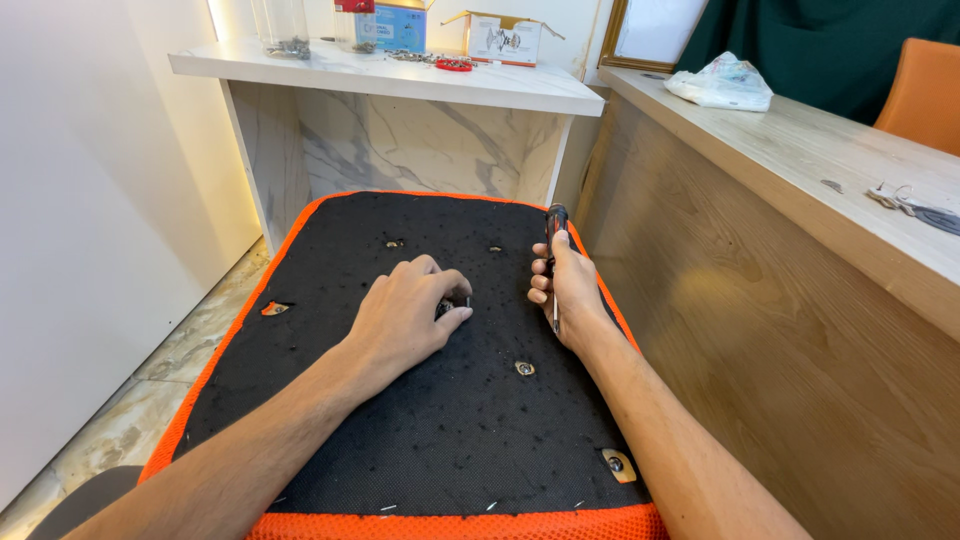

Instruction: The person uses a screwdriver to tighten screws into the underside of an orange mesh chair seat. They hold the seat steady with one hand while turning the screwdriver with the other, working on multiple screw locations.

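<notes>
Upturned chair seat [330, 420] fills the centre and lower frame: black fabric underside speckled with light debris, bright orange mesh border all round, several small holes showing metal threaded inserts, one [524, 368] just below centre, another [617, 463] at lower right with wood showing around it, one torn hole [275, 308] at the left edge. Left hand [405, 315] rests palm-down mid-seat, fingers curled narrow around a small dark metal piece [447, 307], mostly hidden, can't tell what it is. Right hand [565, 290] at the seat's right edge, fist closed around a screwdriver [555, 225] with black and red handle pointing up, thin shaft running down past the palm. Wooden surface [800, 150] along the right frame with a crumpled plastic bag [722, 82] on it. White marble shelf [400, 75] at top holds cardboard boxes [500, 38] and loose hardware.
</notes>
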